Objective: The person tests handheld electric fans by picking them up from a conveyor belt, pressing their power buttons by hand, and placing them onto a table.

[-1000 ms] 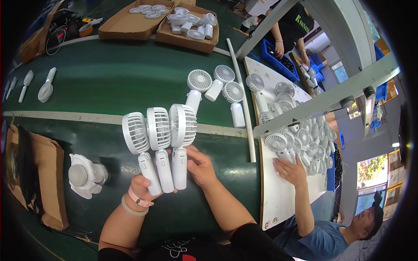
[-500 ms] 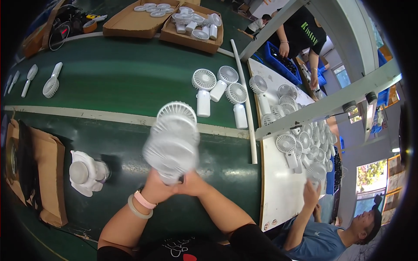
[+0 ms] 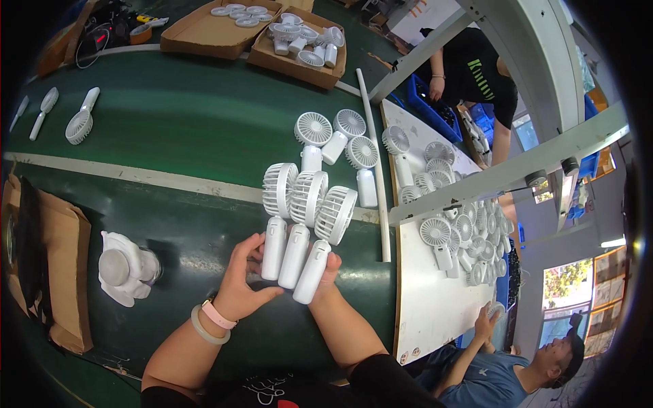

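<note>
Three white handheld fans, frame centre: light, rigid plastic, fragile grilles. Left hand and right hand fingers clamped on handles, the best hold.

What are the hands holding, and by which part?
Three white handheld fans, side by side, held by their handles: the left hand cups the lower handles from the left, the right hand supports them from beneath on the right. Heads point away.

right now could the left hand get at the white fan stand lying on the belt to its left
Probably yes: the left hand would have to let go of the three handheld fans first, but only bare green belt lies between it and the white stand.
</note>
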`<state>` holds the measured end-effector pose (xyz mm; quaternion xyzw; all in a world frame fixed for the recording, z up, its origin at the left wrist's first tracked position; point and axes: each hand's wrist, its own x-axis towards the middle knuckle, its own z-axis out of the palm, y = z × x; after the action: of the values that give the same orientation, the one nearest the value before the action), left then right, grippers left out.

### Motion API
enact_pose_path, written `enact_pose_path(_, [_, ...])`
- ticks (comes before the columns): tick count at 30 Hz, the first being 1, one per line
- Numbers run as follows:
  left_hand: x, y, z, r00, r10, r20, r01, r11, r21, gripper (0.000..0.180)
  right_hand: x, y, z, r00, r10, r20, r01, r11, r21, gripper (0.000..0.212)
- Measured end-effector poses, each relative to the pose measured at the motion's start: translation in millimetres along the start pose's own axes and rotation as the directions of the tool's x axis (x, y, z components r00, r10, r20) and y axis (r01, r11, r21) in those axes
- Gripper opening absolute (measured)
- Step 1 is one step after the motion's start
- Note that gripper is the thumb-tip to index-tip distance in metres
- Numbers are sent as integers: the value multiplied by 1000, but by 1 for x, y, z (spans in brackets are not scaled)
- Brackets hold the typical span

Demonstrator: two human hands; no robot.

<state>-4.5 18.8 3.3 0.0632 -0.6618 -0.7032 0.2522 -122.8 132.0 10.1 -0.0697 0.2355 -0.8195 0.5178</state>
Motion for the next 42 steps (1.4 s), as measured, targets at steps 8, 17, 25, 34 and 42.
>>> enact_pose_path(8, [3, 5, -2, 1000, -1, -31, 3, 996, 85, 68, 0, 0, 2, 1000, 29, 6, -29, 999, 24, 88])
enact_pose_path(17, [3, 2, -4, 1000, 9, -20, -9, 999, 42, 47, 6, 1, 9, 999, 22, -37, -24, 998, -59, 81])
enact_pose_path(25, [1, 1, -4, 1000, 12, -14, -12, 1000, -9, 38, 7, 2, 3, 1000, 5, -8, -6, 998, -70, 84])
enact_pose_path(34, [2, -10, -9, 991, -81, -109, 72, 994, -86, 5, -9, 1, 13, 978, -23, -206, -24, 975, -221, 73])
enact_pose_path(42, [1, -2, -10, 937, -332, -109, 266, 879, -395, 8, -109, -50, 24, 964, -137, -226, -92, 627, -773, 78])
